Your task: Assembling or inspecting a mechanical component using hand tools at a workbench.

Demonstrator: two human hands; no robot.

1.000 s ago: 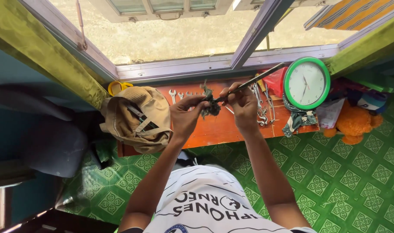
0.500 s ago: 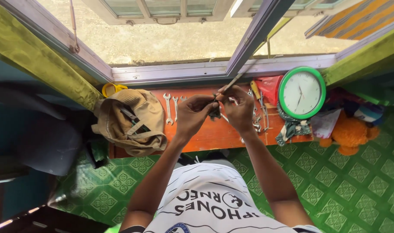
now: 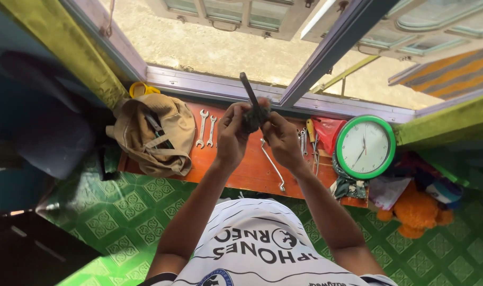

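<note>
While both the left hand and right hand pinch the small dark part, its rod pointing to 11 o'clock, a firm, steady grip suits best.

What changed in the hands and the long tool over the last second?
The long dark tool swung from slanting right to pointing up and slightly left. Left hand and right hand kept gripping the small dark part. Wrenches, bag and clock stayed put.
</note>
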